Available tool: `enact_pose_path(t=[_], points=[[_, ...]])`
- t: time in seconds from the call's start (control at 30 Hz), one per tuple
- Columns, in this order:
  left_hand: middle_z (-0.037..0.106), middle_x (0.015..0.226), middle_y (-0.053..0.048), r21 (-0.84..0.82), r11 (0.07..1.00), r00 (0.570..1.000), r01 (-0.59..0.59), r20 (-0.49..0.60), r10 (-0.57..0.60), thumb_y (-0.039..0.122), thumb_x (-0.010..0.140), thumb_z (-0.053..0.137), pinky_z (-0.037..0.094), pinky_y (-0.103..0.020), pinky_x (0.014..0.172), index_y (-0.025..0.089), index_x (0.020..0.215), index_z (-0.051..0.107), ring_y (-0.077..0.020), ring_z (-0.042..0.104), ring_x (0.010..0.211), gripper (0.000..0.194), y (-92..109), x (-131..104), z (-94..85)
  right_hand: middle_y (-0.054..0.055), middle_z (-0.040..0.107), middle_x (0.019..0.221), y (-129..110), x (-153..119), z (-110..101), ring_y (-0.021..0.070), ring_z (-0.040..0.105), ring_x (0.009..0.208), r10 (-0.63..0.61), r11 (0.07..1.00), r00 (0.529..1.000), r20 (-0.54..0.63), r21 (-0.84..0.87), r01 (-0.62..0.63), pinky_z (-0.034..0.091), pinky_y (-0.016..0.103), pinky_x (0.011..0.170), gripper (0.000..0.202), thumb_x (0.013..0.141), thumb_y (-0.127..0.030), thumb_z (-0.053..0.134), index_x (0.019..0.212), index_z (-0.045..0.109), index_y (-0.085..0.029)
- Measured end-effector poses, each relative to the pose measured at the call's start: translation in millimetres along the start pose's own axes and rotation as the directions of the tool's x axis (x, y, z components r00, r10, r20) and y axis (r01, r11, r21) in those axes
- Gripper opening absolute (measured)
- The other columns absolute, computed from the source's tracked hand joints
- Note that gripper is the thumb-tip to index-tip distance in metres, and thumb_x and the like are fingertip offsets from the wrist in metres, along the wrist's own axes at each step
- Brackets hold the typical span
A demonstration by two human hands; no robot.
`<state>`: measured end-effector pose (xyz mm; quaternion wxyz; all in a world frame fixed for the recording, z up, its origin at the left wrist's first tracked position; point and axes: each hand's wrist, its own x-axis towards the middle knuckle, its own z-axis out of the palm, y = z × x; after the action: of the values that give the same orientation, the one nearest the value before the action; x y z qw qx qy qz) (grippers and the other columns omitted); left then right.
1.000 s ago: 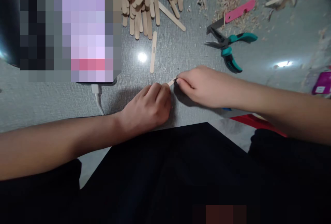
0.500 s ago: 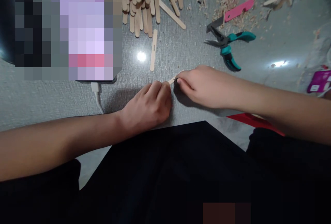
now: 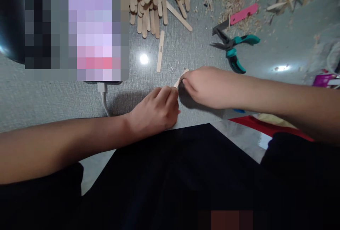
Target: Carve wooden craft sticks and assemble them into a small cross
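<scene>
The left hand [image 3: 156, 107] was clenched around the near part of a thin wooden stick [image 3: 178, 81], whose pale far part slanted out to the right hand [image 3: 207, 86]. That one had its thumb and fingers drawn together against the stick; whether they also hid something small, I cannot tell. With the two grips so close, uneven pressure could have cracked the thin wood or sent it slipping, and a rough edge might have left a splinter in a bare fingertip. Beyond the right hand, the pliers [image 3: 232, 47] lay with their jaws apart, just beside a pink-handled cutter [image 3: 243, 13]; a careless reach that way risked a nick. A loose stick [image 3: 160, 52] beyond the left hand could easily have been nudged by a knuckle.
</scene>
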<state>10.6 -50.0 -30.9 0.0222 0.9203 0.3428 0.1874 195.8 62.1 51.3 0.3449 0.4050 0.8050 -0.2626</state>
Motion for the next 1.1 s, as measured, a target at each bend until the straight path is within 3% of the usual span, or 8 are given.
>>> enact_pose_path(t=[0.37,0.53,0.73,0.9,0.97,1.1], points=[[0.075,0.108,-0.02,-0.014,1.0,1.0,-0.007,-0.012,0.007,0.009,0.105,0.057,0.058,-0.038,0.071,0.004,0.1,0.075,-0.0255,0.066,0.088,0.019,5.8,2.2,-1.4,0.013,0.071,0.079,-9.3,7.4,-3.9,0.0253,0.056,0.061,0.01,0.999,0.997,0.077,-0.041,-0.007,0.032,0.04,0.063,0.027,0.103,-0.02,0.049,0.088,0.071,-0.022],[0.076,0.107,-0.019,-0.067,0.997,1.0,0.03,0.005,-0.03,0.005,0.105,0.052,0.057,-0.039,0.071,0.005,0.102,0.075,-0.0245,0.064,0.086,0.023,8.4,3.0,0.4,0.013,0.073,0.079,-9.7,13.0,-3.9,0.0248,0.058,0.062,-0.022,0.986,0.992,0.123,-0.161,0.041,0.032,0.041,0.063,0.027,0.099,-0.014,0.052,0.083,0.072,-0.021],[0.077,0.13,-0.032,0.063,0.998,1.0,-0.016,0.018,0.015,0.012,0.109,0.053,0.057,-0.04,0.073,-0.011,0.128,0.074,-0.0273,0.068,0.094,0.036,9.5,0.1,-4.5,0.013,0.071,0.081,-4.6,10.5,0.7,0.0218,0.05,0.058,0.004,0.99,0.996,0.085,-0.14,0.008,0.029,0.04,0.062,0.026,0.104,-0.023,0.046,0.097,0.07,-0.018],[0.081,0.109,-0.026,0.057,0.998,0.999,-0.009,0.033,0.007,0.018,0.11,0.056,0.055,-0.039,0.068,-0.019,0.138,0.068,-0.0273,0.067,0.088,0.048,6.2,3.8,-10.7,0.011,0.069,0.082,9.1,6.8,-2.3,0.0214,0.052,0.064,-0.072,0.997,0.997,0.035,-0.014,0.073,0.033,0.038,0.068,0.033,0.112,-0.03,0.036,0.098,0.065,-0.02],[0.08,0.104,-0.024,0.038,0.999,1.0,-0.008,0.026,0.008,0.02,0.11,0.057,0.055,-0.039,0.068,-0.015,0.13,0.073,-0.0273,0.066,0.088,0.044,4.6,5.6,-11.9,0.009,0.068,0.084,17.7,6.5,-3.6,0.0219,0.055,0.069,-0.115,0.992,0.993,0.04,0.052,0.113,0.034,0.037,0.07,0.034,0.114,-0.033,0.034,0.097,0.062,-0.022],[0.079,0.118,-0.026,0.0,1.0,0.998,-0.022,0.056,0.022,0.023,0.111,0.056,0.054,-0.04,0.072,0.002,0.106,0.081,-0.0289,0.065,0.095,0.033,1.9,7.4,-12.4,0.006,0.066,0.082,30.3,5.3,-1.5,0.0229,0.057,0.072,-0.154,0.981,0.987,0.053,0.127,0.147,0.035,0.037,0.072,0.034,0.114,-0.035,0.036,0.095,0.062,-0.023]])
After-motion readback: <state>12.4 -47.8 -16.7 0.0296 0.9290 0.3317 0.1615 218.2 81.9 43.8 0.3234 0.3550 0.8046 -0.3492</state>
